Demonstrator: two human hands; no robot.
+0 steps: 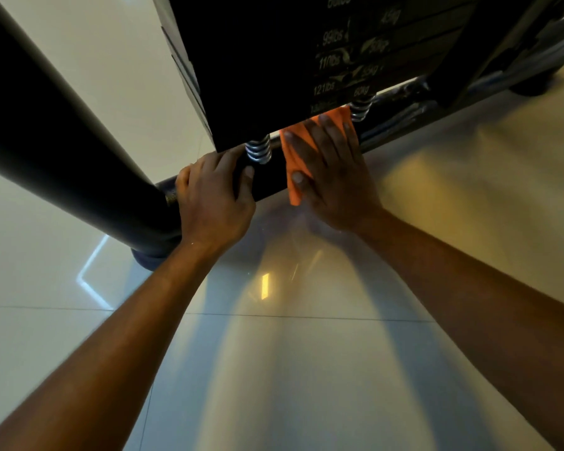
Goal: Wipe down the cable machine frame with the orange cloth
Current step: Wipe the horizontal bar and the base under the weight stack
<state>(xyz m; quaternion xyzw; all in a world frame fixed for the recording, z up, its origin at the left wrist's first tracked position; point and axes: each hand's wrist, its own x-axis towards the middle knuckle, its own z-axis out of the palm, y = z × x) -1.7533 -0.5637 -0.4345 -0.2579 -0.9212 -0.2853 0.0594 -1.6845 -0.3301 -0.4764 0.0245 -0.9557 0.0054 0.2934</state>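
Observation:
The orange cloth (293, 157) lies over the cable machine's low base bar (271, 179), under the black weight stack (274, 60). My right hand (332, 174) lies flat on the cloth with straight fingers, pressing it onto the bar between two chrome springs. My left hand (212, 200) grips the same bar just to the left, thumb over its top near the left spring (258, 149). Most of the cloth is hidden under my right hand.
A thick dark upright post (62, 135) of the frame slants in from the upper left to its foot by my left wrist. The right spring (361, 107) sits beyond my fingertips. Glossy pale floor tiles (290, 353) spread in front of the bar.

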